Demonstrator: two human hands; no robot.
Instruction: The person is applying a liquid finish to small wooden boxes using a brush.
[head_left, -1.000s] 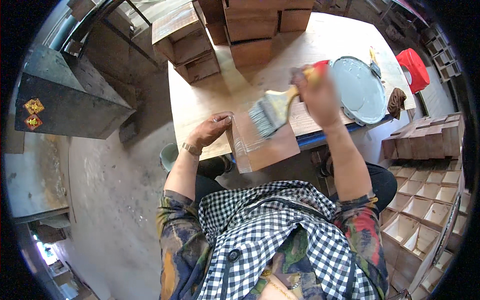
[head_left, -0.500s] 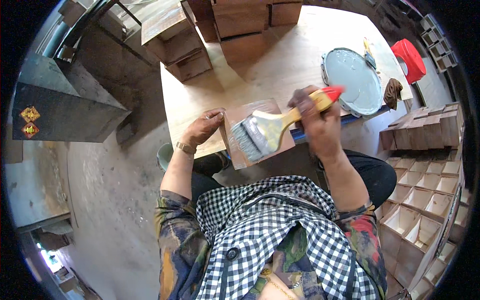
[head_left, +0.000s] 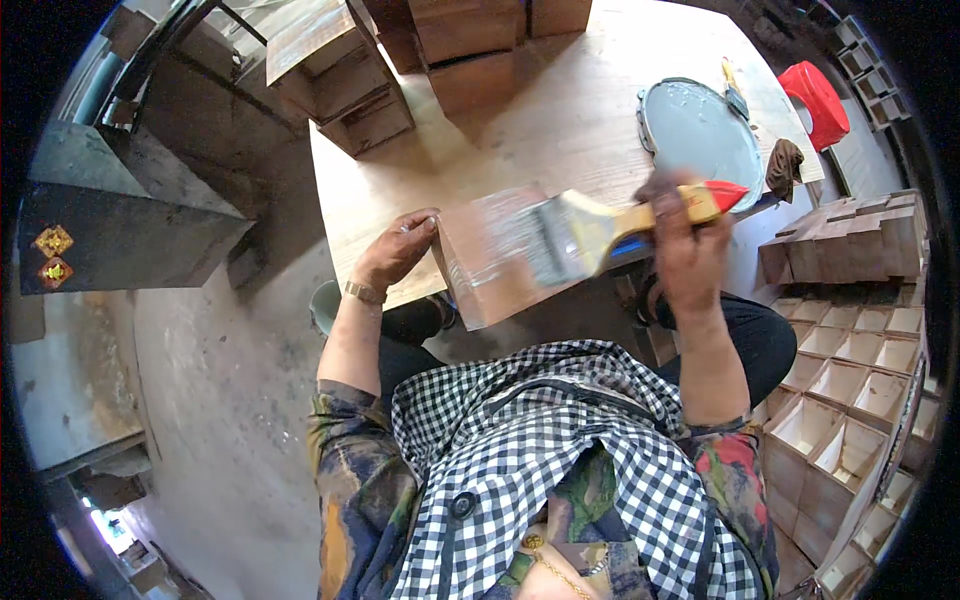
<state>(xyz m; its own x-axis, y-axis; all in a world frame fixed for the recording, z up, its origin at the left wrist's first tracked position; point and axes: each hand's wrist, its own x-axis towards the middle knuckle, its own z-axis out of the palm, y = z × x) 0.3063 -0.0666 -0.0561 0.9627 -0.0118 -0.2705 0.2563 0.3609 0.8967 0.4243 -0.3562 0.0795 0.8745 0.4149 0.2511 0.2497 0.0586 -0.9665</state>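
Note:
A wide flat paintbrush (head_left: 595, 232) with a yellow handle and red tip is gripped in my right hand (head_left: 690, 245), partly blurred. Its bristles lie against the face of a small brown wooden box (head_left: 470, 270), where wet, whitish streaks show. My left hand (head_left: 402, 252) pinches the box's left edge, fingers closed on it. The box juts past the near edge of the table, over my lap. To the right of the box, a round lid-like tray (head_left: 700, 125) holds pale grey-blue liquid.
On the light wooden table (head_left: 560, 150) stand several brown boxes (head_left: 465, 40) and an open one (head_left: 345, 75). A second brush (head_left: 735, 95), a dark rag (head_left: 785, 170) and a red stool (head_left: 815, 105) are at the right. Stacked open boxes (head_left: 840, 380) fill the right side.
The paintbrush and my right hand have moved to the right across the box's face, leaving wet streaks behind. My left hand keeps its hold on the box's edge.

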